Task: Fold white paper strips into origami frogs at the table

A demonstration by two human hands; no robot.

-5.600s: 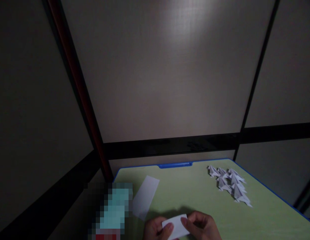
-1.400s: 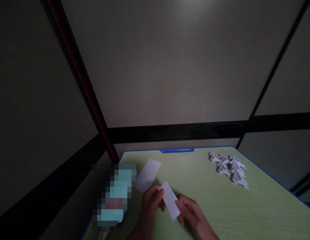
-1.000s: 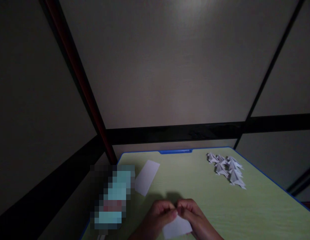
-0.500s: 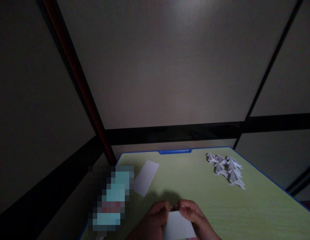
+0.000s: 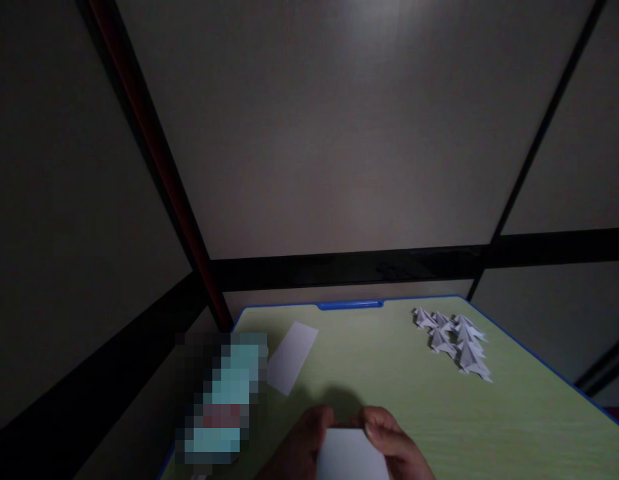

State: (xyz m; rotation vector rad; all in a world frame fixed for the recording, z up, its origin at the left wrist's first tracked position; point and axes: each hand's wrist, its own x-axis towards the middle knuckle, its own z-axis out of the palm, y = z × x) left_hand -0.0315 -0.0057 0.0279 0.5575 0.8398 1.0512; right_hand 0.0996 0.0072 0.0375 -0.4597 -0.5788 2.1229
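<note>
Low at the bottom edge of the view, both hands hold one small white paper slip [image 5: 350, 455] over the green table [image 5: 389, 373]. My left hand [image 5: 304, 443] pinches the slip's upper left corner with curled fingers. My right hand [image 5: 389, 443] pinches the upper right corner. The lower part of the slip and both wrists run out of view. The room is dim.
A second white paper slip [image 5: 292, 357] lies flat on the table at the left. A cluster of several folded white paper pieces [image 5: 456, 343] lies at the far right. A blurred-out object [image 5: 222, 400] stands at the table's left edge. A blue rim and handle [image 5: 350, 305] edge the table's far side; walls stand close behind.
The slip was turned from a slanted hold to flat and square between both hands, which drew back toward me. The fingertips have spread apart along its top edge.
</note>
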